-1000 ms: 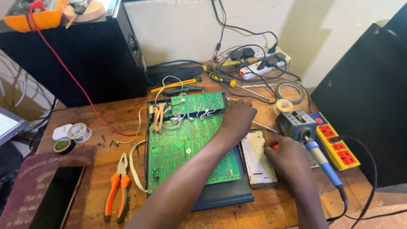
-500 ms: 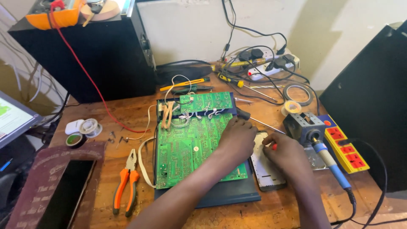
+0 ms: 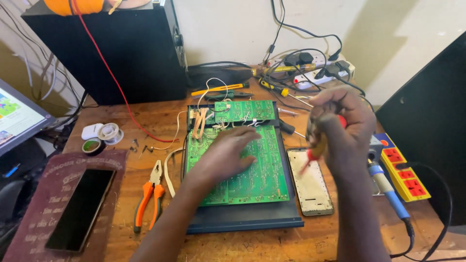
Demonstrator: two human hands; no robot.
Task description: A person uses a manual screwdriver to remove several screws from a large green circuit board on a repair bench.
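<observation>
The left hand (image 3: 228, 155) lies flat, fingers spread, on the green circuit board (image 3: 252, 170), which looks stiff yet fragile, best held by its edges; the right hand (image 3: 340, 126) is clamped around a small red-handled screwdriver (image 3: 313, 155).

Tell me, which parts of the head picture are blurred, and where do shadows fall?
Head view: the right hand and its small red-handled tool are motion-blurred; the left hand on the green circuit board is sharper; soft cable shadows fall on the wall.
</observation>
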